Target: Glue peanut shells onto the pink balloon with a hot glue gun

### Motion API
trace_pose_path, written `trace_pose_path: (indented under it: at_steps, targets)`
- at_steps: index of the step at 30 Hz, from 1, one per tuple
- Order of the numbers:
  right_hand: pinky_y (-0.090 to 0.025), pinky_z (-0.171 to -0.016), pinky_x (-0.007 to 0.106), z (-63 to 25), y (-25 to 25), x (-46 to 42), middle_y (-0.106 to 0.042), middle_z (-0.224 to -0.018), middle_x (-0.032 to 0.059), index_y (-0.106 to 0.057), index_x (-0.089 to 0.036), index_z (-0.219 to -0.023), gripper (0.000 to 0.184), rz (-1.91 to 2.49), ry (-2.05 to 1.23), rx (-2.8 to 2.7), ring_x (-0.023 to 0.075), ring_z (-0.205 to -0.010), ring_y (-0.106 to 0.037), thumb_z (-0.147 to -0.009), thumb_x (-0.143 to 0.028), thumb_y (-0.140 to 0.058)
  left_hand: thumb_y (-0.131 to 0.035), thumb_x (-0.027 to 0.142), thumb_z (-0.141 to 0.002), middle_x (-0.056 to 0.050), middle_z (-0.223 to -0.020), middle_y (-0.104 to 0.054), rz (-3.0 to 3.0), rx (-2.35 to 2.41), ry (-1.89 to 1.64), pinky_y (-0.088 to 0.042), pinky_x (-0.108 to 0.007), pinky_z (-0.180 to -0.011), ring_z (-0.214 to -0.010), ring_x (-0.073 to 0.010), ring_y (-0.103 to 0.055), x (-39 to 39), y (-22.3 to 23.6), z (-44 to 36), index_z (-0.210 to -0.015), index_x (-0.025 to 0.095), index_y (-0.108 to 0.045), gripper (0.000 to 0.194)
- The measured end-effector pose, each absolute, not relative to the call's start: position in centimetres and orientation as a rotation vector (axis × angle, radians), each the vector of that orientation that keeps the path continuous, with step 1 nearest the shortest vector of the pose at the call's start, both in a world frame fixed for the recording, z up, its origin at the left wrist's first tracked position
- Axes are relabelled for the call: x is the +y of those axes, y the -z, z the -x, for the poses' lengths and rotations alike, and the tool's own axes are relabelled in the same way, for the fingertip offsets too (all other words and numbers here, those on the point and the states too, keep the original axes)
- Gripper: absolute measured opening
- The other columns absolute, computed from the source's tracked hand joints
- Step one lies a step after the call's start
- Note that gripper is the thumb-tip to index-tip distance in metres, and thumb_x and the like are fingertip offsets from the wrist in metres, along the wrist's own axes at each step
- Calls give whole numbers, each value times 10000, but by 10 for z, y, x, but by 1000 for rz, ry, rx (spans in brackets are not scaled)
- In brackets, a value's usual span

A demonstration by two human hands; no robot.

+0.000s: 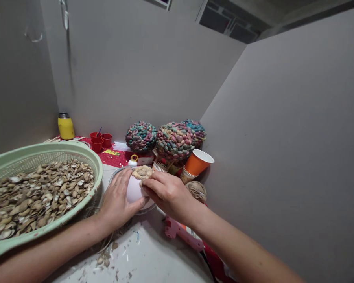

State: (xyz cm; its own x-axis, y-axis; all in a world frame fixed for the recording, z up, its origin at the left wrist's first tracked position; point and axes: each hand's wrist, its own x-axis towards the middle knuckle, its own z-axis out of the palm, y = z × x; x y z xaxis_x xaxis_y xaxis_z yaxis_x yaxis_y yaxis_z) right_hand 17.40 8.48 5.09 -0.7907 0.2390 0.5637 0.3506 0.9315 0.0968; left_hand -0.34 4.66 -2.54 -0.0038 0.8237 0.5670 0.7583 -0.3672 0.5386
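A smooth white ball (135,190) rests in a round, shallow holder (149,208), whose rim shows beneath it. Tan peanut-like shells (142,172) cover the ball's top. Curved around the ball's left side and front, my left hand (118,198) holds it steady, thumb along the lower front. My right hand (162,192) is closed in a pinch at the lower edge of the shell patch, its fingertips against the ball. A small shell piece shows at those fingertips, mostly hidden. Below my right wrist lies a pink glue gun (183,232) with a dark cord.
At left stands a green basket (99,167) of brown shells (44,196). Multicoloured shell-covered balls (175,139), an orange cup (198,162) and twine (197,190) sit behind. Red cups (97,144) and a yellow bottle (65,127) line the back. Shell bits litter the table (153,255); grey walls enclose it.
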Motion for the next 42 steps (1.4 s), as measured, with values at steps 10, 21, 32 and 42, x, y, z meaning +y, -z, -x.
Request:
trace_pose_path:
  at_steps: [10, 21, 32, 42]
  targets:
    - [-533, -748, 338, -169, -37, 79, -672, -875, 108, -619, -149, -932, 139, 529, 144, -2426, 221, -830, -623, -986, -144, -492, -673, 401, -814, -210, -1417, -541, -2187, 1730, -1301, -408, -591, -1104, -1327, -368, -495, 48, 29, 6, -1395, 150, -414, 684]
    - [-435, -657, 302, -227, -39, 57, -642, -777, 45, -622, -179, -887, 156, 791, 67, -2212, 177, -708, -583, -997, -216, -518, -529, 598, -874, -238, -1517, -445, -2088, 1716, -1276, -311, -589, -1170, -1423, -381, -381, 50, 30, 14, -1481, 91, -380, 804]
    - [-430, -754, 342, -272, 7, 20, -673, -1022, 143, -669, -149, -967, 206, 1720, -286, -2536, 297, -934, -636, -822, -295, -656, -487, 493, -955, -145, -1614, -320, -1843, 1395, -1607, -179, -559, -1221, -1500, -322, -253, 20, 10, 11, -1555, 227, -271, 690]
    - [-423, -769, 323, -279, 15, 15, -701, -1067, 118, -644, -178, -1116, 252, 1593, -383, -2329, 280, -963, -653, -892, -280, -590, -585, 317, -903, 22, -1533, -480, -1532, 867, -1859, -309, -428, -1199, -1445, -254, -381, -36, -53, 10, -1422, 402, -486, 536]
